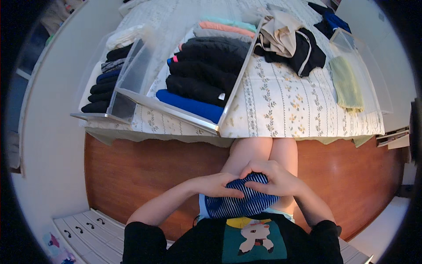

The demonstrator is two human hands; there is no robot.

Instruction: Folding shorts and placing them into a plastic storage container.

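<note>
A blue and white striped cloth garment (244, 201) lies bunched on my lap, with both hands on it. My left hand (219, 186) grips its left side, the thumb lying over the stripes. My right hand (268, 178) holds the upper right part, fingers curled round the far edge and thumb on top. On the bed ahead, a clear plastic bin (184, 115) holds a row of rolled clothes, mostly black, with a blue roll (189, 105) at the near end. Beside it a narrower clear bin (120, 89) holds small dark rolls.
A beige cloth (280, 33) lies on a black garment (306, 52) right of the bins. Another clear bin (372, 66) at the far right holds a folded green cloth (346, 84). A white chest with dark handles (79, 229) stands at lower left. The patterned bedspread (283, 112) hangs over the bed's edge.
</note>
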